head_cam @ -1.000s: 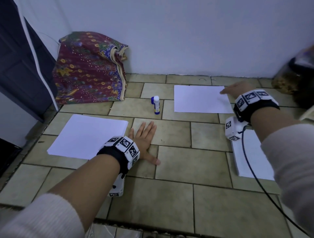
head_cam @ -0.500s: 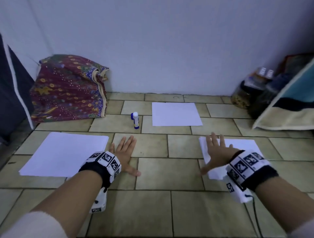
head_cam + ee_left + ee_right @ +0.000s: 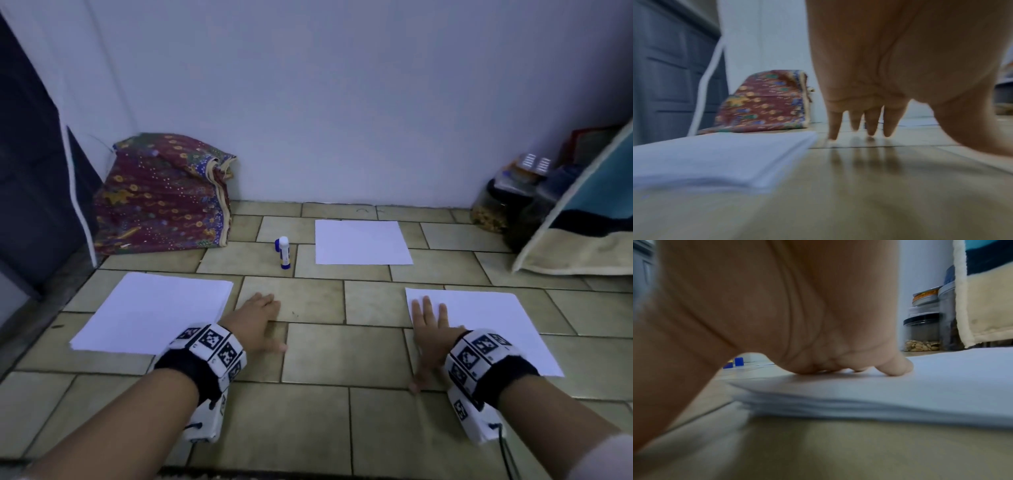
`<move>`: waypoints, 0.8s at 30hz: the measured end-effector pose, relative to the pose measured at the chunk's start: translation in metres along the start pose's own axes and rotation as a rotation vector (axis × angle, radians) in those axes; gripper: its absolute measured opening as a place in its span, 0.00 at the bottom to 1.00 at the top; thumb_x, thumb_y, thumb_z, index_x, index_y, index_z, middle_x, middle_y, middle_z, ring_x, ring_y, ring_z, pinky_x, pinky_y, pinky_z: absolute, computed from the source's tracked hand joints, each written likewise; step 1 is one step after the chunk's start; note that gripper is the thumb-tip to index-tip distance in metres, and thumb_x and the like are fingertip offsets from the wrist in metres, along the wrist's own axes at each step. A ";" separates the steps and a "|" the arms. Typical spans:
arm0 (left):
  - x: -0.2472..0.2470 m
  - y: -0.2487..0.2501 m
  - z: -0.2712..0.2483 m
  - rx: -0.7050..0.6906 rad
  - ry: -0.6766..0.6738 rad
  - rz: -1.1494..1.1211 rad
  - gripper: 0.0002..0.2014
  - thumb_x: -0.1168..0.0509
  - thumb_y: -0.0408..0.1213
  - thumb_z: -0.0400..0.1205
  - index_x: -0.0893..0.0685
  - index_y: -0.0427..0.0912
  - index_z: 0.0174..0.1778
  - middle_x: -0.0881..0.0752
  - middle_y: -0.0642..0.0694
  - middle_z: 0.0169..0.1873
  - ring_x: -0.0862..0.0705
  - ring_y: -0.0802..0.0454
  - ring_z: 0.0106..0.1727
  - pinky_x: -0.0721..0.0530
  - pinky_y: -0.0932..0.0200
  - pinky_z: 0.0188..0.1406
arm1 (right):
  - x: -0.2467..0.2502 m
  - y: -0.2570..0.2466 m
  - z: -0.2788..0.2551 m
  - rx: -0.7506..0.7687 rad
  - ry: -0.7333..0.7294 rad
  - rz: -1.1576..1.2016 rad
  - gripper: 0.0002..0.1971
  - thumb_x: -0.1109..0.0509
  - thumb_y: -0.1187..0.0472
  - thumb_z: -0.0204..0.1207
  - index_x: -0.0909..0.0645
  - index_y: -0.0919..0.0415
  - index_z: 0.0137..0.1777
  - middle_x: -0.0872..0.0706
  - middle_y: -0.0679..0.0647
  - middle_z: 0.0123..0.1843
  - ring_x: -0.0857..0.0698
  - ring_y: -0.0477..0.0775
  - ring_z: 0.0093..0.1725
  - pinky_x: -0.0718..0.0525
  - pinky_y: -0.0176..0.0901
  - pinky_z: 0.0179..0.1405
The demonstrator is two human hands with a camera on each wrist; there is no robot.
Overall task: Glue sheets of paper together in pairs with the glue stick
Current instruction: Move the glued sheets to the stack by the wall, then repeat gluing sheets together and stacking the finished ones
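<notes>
Three lots of white paper lie on the tiled floor: a stack at the left (image 3: 154, 313), a stack at the right (image 3: 486, 329), and a sheet at the back (image 3: 361, 242). A blue-and-white glue stick (image 3: 283, 252) stands upright left of the back sheet. My left hand (image 3: 257, 322) rests on the bare floor beside the left stack (image 3: 719, 155), fingers (image 3: 871, 123) straight and tips down. My right hand (image 3: 430, 329) lies flat on the left edge of the right stack (image 3: 879, 395), fingers (image 3: 898, 368) pressing the top sheet. Neither hand holds anything.
A patterned red cloth bundle (image 3: 161, 195) leans in the back left corner by a dark door (image 3: 30, 171). Jars (image 3: 493, 209) and a blue-and-cream towel (image 3: 582, 222) crowd the back right. The white wall (image 3: 342, 102) closes the far side.
My right hand came back from the far sheet and settled flat on the right stack. The left hand stayed on the floor, its fingers now closer together. The head view rose.
</notes>
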State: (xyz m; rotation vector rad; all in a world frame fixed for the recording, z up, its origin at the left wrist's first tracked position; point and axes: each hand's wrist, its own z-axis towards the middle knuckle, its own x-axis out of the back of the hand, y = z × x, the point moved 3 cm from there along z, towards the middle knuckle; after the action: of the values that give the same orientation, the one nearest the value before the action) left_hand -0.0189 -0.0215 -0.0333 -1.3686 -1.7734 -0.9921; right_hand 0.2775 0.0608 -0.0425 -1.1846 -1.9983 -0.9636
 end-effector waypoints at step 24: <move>0.012 -0.123 -0.045 0.439 0.385 0.110 0.23 0.50 0.55 0.85 0.26 0.50 0.72 0.18 0.50 0.42 0.19 0.51 0.39 0.25 0.58 0.29 | 0.005 0.003 -0.002 0.062 -0.070 0.066 0.77 0.18 0.37 0.53 0.78 0.61 0.79 0.75 0.59 0.82 0.67 0.69 0.82 0.44 0.73 0.75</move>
State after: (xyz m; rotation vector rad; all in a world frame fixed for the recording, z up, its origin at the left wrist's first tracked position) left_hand -0.1387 -0.0748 -0.0217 -0.9171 -1.4932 -0.6950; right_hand 0.2785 0.0622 -0.0366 -1.2579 -2.0154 -0.8320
